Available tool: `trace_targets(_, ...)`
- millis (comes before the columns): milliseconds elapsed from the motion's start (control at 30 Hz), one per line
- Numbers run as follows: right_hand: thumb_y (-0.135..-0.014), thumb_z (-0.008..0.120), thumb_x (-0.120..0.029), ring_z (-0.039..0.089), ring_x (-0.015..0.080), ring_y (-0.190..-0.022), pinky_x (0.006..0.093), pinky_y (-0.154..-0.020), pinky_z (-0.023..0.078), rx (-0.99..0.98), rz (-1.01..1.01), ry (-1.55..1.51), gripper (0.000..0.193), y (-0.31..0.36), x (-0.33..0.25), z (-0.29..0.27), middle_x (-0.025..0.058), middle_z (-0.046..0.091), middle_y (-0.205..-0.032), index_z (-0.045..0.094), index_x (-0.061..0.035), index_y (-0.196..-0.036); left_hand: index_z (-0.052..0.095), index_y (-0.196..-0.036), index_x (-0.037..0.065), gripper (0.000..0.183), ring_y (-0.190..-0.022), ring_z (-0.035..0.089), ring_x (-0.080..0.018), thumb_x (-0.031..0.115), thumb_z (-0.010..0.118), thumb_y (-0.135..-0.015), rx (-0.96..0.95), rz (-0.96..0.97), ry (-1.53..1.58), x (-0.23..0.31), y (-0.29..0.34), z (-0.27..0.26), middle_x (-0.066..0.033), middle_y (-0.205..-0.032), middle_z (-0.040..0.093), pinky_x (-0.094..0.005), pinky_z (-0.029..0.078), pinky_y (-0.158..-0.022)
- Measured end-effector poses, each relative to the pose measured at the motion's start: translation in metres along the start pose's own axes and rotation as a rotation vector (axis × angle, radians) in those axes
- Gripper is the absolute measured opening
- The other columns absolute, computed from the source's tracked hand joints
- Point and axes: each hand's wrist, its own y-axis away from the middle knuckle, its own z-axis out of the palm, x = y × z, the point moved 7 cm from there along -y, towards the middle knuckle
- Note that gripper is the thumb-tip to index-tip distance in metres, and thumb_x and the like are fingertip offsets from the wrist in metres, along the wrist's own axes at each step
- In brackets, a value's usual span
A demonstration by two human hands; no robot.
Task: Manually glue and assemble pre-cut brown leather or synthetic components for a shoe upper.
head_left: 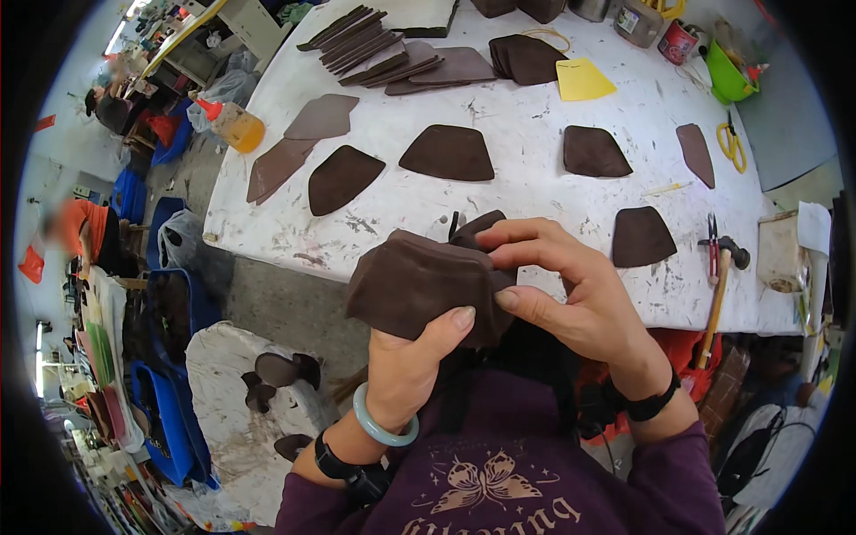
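A dark brown leather piece (419, 290), with layered, ridged edges along its top and right side, is held up in front of me past the near table edge. My left hand (410, 370) grips it from below, thumb across its front face. At its right edge, my right hand (584, 290) pinches with thumb and fingers. Another brown flap (477, 229) shows behind it; how the layers join is hidden. Beyond lie flat trapezoid leather pieces, among them a centre piece (448, 152), a left one (346, 180) and two right ones (596, 152) (644, 236).
Stacked leather strips (352, 40) and a yellow paper (585, 79) lie at the back. A red-tipped glue bottle (236, 127) stands at left. Yellow scissors (731, 145), pliers (712, 245) and a hammer (716, 308) are at right. A stool (223, 392) bears leather scraps.
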Motion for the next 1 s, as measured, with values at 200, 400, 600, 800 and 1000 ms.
trace_targets(200,-0.080,0.068,-0.015,0.055,0.0160,-0.096,0.0282,-0.087,0.041,-0.073,0.189,-0.157,0.025,0.003,0.017,0.007,0.0068,0.061,-0.101,0.061,-0.0018,-0.100,0.054,-0.115,0.000,0.032,-0.100,0.056,-0.0126,-0.001,0.061,-0.084,0.056,0.019,0.153,-0.005,0.001,0.002,-0.0061,-0.109,0.060,-0.0270,0.043,-0.090)
trace_targets(400,-0.081,0.068,-0.019,0.055,0.0132,-0.088,0.0270,-0.082,0.042,-0.078,0.225,-0.189,0.023,0.003,0.024,0.003,0.0050,0.061,-0.092,0.062,-0.0016,-0.096,0.056,-0.113,0.000,0.029,-0.099,0.056,-0.0123,-0.001,0.061,-0.084,0.078,0.034,0.117,-0.007,-0.001,0.003,-0.0055,-0.107,0.060,-0.0260,0.043,-0.089)
trace_targets(600,-0.080,0.067,-0.019,0.056,0.0112,-0.081,0.0250,-0.075,0.044,-0.093,0.312,-0.149,0.021,0.001,0.023,0.002,0.0049,0.062,-0.088,0.063,-0.0012,-0.091,0.058,-0.110,0.000,0.027,-0.096,0.056,-0.0111,0.000,0.061,-0.084,0.112,0.045,0.130,-0.005,-0.003,0.003,-0.0051,-0.105,0.061,-0.0248,0.043,-0.087)
trace_targets(800,-0.081,0.066,-0.017,0.054,0.0087,-0.079,0.0233,-0.072,0.043,-0.111,0.298,-0.239,0.020,-0.002,0.020,-0.001,0.0024,0.062,-0.081,0.063,-0.0006,-0.090,0.060,-0.104,0.000,0.022,-0.090,0.057,-0.0098,0.001,0.063,-0.082,0.110,0.015,0.018,0.001,-0.005,0.007,-0.0037,-0.099,0.062,-0.0234,0.045,-0.081)
trace_targets(1000,-0.082,0.066,-0.019,0.053,0.0076,-0.074,0.0229,-0.070,0.043,-0.178,0.342,-0.273,0.021,-0.004,0.015,0.000,0.0014,0.061,-0.079,0.063,0.0005,-0.089,0.061,-0.101,-0.001,0.019,-0.086,0.057,-0.0093,0.000,0.062,-0.082,0.084,0.056,-0.048,0.003,-0.005,0.007,-0.0035,-0.097,0.063,-0.0235,0.046,-0.078)
